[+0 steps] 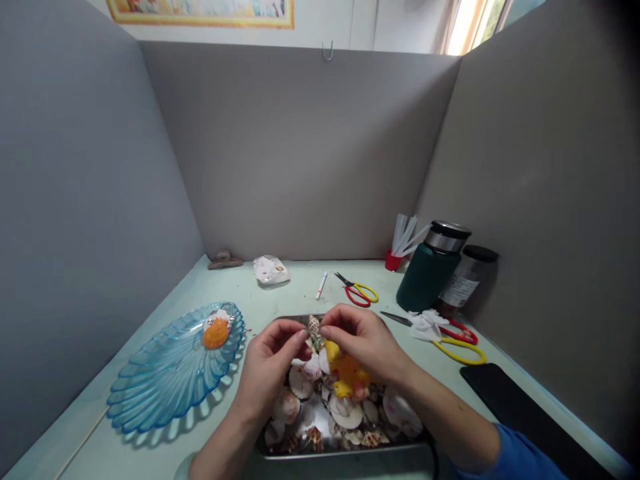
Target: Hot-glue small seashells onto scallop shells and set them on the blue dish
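My left hand (273, 360) and my right hand (363, 337) hover close together over a metal tray (345, 455) of seashells. The thumb and forefinger of each hand are pinched together; what they hold, if anything, is too small to make out. A small spotted spiral shell (313, 324) shows between the fingertips; I cannot tell whether it is held or lies in the tray. Below my right hand is a bright yellow piece (344, 373), partly hidden by the hand. White clam shells (347, 412) and brown-speckled conch shells (315, 436) fill much of the tray.
On the left stands a blue shell-shaped dish (170, 370) holding an orange scallop shell (216, 333). Two pairs of scissors (357, 291), (457, 338) lie behind and right of the tray. A green flask (427, 273), a jar (465, 277) and a black phone-like slab (525, 413) line the right.
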The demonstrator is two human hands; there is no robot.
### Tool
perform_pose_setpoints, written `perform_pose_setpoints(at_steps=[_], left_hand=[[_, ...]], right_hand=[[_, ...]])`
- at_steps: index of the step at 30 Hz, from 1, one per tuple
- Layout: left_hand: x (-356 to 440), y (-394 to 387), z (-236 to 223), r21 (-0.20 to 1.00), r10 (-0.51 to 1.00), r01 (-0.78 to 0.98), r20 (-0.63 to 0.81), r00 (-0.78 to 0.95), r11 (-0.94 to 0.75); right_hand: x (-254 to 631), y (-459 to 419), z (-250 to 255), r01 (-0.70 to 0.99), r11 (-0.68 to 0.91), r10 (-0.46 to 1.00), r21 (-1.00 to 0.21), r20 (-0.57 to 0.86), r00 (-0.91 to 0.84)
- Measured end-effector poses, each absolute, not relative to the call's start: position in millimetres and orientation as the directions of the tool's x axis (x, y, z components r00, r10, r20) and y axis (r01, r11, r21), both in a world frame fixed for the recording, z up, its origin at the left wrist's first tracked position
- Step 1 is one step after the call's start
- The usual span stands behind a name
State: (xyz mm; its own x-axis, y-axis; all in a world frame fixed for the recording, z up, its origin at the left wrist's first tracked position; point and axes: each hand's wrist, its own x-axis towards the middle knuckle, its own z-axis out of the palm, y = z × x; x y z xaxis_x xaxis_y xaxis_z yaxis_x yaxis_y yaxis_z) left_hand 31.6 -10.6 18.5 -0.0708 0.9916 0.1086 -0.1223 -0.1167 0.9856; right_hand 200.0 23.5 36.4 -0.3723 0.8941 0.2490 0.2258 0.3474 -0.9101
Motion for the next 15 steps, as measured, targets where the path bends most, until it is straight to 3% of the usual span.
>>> perform_pose_setpoints(at_steps=[6, 11, 15], left_hand=[[30.7, -10.0, 17.6, 0.983, 0.991, -0.136, 0.115, -0.070, -0.124], [30.3, -9.3, 16.4, 0.983, 0.989, -0.126, 0.119, -0.091, -0.130], [30.9, -8.7, 14.4, 0.985, 0.988, -0.129, 0.104, -0.115, -0.119]], right_hand=[[198.8, 23.7, 34.4, 0.299, 0.380, 0.891, -0.875, 0.260, -0.372], [204.5, 21.2, 49.9, 0.381, 0.479, 0.866, -0.791, 0.354, -0.354], [224.2, -2.1, 69.2, 0.269, 0.505, 0.853, -0.820, 0.426, -0.300]])
